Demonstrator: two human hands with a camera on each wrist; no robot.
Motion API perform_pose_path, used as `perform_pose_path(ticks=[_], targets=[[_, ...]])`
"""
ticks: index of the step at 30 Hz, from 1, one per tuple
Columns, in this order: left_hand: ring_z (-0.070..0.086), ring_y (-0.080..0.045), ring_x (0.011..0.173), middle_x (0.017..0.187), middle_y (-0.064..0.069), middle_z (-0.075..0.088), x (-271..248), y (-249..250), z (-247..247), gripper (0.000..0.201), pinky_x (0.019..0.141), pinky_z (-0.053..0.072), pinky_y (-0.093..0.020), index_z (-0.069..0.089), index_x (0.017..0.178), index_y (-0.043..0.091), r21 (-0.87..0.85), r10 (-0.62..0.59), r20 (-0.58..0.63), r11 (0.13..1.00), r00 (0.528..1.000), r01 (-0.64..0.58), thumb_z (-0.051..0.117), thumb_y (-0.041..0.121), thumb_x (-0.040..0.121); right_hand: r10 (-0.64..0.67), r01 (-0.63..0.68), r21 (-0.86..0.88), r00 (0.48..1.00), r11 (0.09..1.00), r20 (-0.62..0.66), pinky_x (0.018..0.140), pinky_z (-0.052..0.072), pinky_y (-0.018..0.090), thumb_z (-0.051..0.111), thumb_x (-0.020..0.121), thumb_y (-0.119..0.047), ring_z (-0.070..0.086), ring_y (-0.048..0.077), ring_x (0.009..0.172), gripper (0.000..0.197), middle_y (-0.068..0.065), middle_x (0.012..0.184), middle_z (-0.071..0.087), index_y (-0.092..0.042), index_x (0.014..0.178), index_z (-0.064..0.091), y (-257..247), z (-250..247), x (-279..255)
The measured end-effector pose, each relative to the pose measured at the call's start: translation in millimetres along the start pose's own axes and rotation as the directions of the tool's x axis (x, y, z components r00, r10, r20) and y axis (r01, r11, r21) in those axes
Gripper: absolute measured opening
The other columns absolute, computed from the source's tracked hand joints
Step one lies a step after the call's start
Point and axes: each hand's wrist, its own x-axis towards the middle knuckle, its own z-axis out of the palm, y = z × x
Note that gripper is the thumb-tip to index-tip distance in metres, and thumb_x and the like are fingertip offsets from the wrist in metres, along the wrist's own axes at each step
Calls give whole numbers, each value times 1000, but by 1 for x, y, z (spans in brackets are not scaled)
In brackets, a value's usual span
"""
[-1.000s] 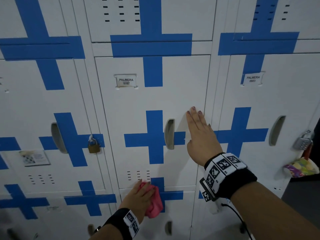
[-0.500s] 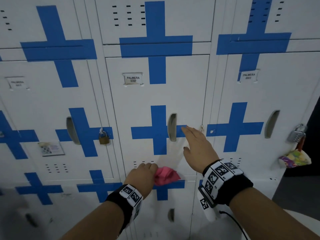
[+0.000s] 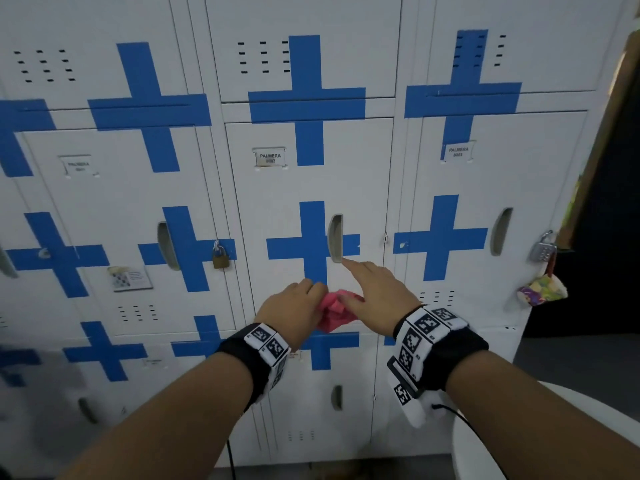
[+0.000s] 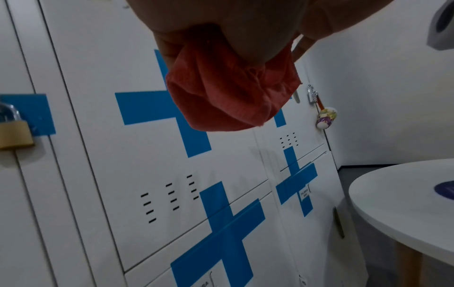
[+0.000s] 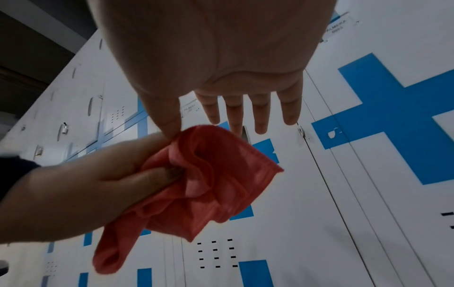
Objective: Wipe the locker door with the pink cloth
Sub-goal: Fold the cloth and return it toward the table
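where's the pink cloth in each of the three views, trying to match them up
Head: the pink cloth sits low centre, bunched between the left hand and right hand.
Left wrist: the cloth hangs at upper centre, under the hand gripping it.
Right wrist: the cloth is centre-left, gripped by the left hand, with the right thumb touching its top edge.
Shared landmark: the centre locker door's recessed handle, mostly hidden behind the cloth in the left wrist view.

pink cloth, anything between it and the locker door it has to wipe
Nothing visible does. The left hand grips the pink cloth in front of the locker door; the open right hand sits beside it, thumb touching the cloth.
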Motion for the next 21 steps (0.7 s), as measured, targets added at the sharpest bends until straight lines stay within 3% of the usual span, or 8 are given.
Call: perform_pose_path(ticks=[3,6,8,10,11,13,16,21], targets=[[51,-19,90,104,0,54,-5,13,-12,29,75,48,-36,48,111,18,-84,40,-50,995,998,-44,52,36,89,5,-10,76,997,997,72,100,41,41,50,78,-64,46,22,121,83,0,141,43,-34,147,15,-4,-6,-14],[50,-20,92,107,-3,53,-8,29,-25,34,74,46,-32,49,113,15,-98,130,-105,985,986,-140,59,32,86,41,-54,124,994,991,104,94,45,37,54,75,-68,55,20,112,86,0,131,54,-33,146,20,-5,-15,-31],[49,-20,93,107,-4,52,-10,41,-33,34,74,44,-30,50,112,13,-116,160,-146,977,976,-178,61,30,85,71,-85,157,993,984,92,88,48,34,54,75,-67,59,17,102,77,-1,118,62,-29,139,35,-2,-23,-44],[48,-19,90,106,-3,52,-9,52,-40,31,74,46,-32,50,109,14,-151,169,-178,969,970,-196,62,29,85,81,-94,188,994,978,74,79,49,31,55,80,-59,61,16,91,51,-3,101,66,-24,118,56,1,-32,-57],[48,-18,88,104,-2,51,-8,59,-42,29,73,47,-35,50,107,14,-169,180,-190,963,965,-213,62,30,85,78,-89,193,995,977,62,74,50,30,54,83,-53,62,16,84,36,-4,91,67,-23,102,61,3,-37,-64],[48,-18,86,101,-1,51,-7,75,-45,27,70,48,-37,50,103,15,-184,217,-197,950,956,-254,61,32,86,91,-97,193,995,976,39,68,51,33,51,87,-44,62,18,74,27,-1,78,66,-19,83,61,7,-48,-81],[48,-17,88,103,-1,52,-4,102,-45,30,68,46,-34,51,107,15,-191,263,-193,935,945,-299,60,34,86,169,-164,238,986,957,-4,69,55,38,50,87,-34,65,23,73,22,2,77,67,-16,85,62,23,-58,-103],[51,-19,103,117,-2,54,-1,152,-29,44,76,43,-29,49,123,16,-279,334,-166,887,928,-369,61,33,84,306,-280,305,951,910,-40,62,55,41,51,77,-22,64,26,64,13,7,69,68,-16,79,62,57,-70,-143]])
